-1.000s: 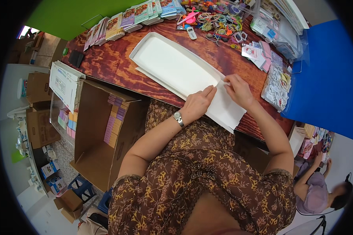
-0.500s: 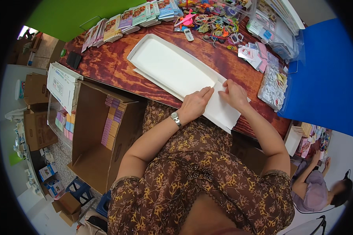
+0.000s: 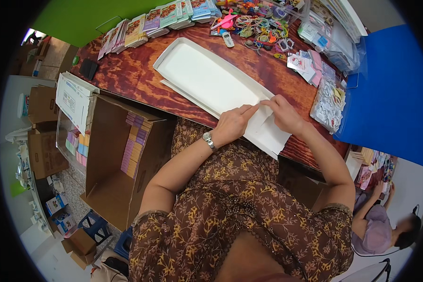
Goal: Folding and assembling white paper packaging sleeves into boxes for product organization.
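A long white cardboard box (image 3: 207, 70) lies aslant on the reddish wood-grain table, its far-left end standing up as a folded rim. Toward me on the right, its flat end flap (image 3: 268, 136) sticks out over the table edge. My left hand (image 3: 231, 126), with a watch on the wrist, grips the near side wall, index finger reaching to the inner corner. My right hand (image 3: 286, 115) is closed on the far side wall at the same end, fingertips bent over the cardboard. The fingertips of both hands nearly meet at the fold.
Rows of coloured card packs (image 3: 160, 21) line the back edge. Small colourful trinkets (image 3: 263, 28) are heaped at the back right, near a bag of small white pieces (image 3: 329, 105). An open brown carton (image 3: 113, 155) stands left of my lap. Another person (image 3: 378, 228) sits at far right.
My right hand has shifted up and left, from the flap's far edge to the box corner, its fingers now bent inward. My left hand stays nearly in place.
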A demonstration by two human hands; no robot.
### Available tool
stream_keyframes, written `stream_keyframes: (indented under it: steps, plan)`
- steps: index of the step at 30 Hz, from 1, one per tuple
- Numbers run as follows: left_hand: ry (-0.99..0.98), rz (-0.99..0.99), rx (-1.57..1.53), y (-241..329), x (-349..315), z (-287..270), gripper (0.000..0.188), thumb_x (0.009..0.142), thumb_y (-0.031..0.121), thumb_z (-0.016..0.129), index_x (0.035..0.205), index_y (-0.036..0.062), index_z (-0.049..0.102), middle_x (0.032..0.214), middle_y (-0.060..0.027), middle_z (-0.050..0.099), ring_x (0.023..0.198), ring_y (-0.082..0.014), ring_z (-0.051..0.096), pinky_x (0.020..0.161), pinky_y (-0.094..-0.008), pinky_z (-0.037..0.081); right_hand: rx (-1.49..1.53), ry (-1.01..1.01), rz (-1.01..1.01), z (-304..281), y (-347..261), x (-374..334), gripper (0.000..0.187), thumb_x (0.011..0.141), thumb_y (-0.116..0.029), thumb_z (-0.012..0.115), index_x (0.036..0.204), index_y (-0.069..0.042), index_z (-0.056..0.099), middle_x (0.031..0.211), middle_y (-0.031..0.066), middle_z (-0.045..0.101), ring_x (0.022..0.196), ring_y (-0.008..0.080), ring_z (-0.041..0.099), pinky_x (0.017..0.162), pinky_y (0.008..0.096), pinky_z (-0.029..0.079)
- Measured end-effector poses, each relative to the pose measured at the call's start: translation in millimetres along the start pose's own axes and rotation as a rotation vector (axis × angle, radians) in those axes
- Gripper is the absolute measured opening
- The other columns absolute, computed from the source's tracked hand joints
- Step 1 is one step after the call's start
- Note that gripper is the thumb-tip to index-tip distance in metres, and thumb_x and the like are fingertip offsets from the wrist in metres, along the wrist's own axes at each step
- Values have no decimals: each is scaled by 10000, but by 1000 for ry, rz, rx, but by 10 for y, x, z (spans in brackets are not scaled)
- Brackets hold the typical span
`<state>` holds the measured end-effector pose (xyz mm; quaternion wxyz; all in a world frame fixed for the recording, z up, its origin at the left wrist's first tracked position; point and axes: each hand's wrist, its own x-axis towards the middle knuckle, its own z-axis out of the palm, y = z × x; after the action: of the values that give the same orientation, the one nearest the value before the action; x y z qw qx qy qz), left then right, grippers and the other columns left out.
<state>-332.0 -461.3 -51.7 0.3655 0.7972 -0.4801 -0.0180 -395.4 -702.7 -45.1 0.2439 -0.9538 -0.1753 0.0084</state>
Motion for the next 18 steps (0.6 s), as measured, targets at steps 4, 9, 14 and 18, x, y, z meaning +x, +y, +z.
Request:
stream_keyframes:
  steps: [4, 9, 14, 18]
  plan:
    - [-9, -11, -18, -46, 0, 13, 491, 791, -11, 558, 1278, 49, 569, 1082, -116, 647, 780, -291, 665, 613, -374, 544, -150, -65, 58, -29, -5, 64, 484, 786, -39, 608, 1254, -158, 569, 969, 96, 501, 941, 295, 534, 791, 391, 489]
    - [-12, -33, -35, -70, 7, 35, 485, 786, -23, 551, 1264, 49, 574, 1082, -128, 647, 747, -313, 659, 614, -389, 543, -396, 224, -432, -67, 80, 287, 414, 783, -126, 599, 1195, -169, 608, 1068, 65, 560, 1123, 260, 545, 992, 418, 457]
    - [-16, -181, -87, -32, 24, 37, 320, 834, 27, 610, 1153, 49, 617, 1006, -154, 653, 789, -338, 660, 659, -408, 545, -330, 36, -491, -200, 112, 485, 291, 783, -140, 597, 1073, -155, 613, 1072, 29, 592, 1177, 241, 533, 1070, 425, 407]
    - [96, -277, -114, 4, 37, -30, 250, 834, 68, 647, 1082, 52, 618, 974, -169, 644, 749, -343, 649, 648, -422, 533, -372, -125, -541, -316, 80, 646, 145, 796, -155, 616, 940, -136, 606, 999, 12, 621, 1147, 242, 544, 1055, 406, 410]
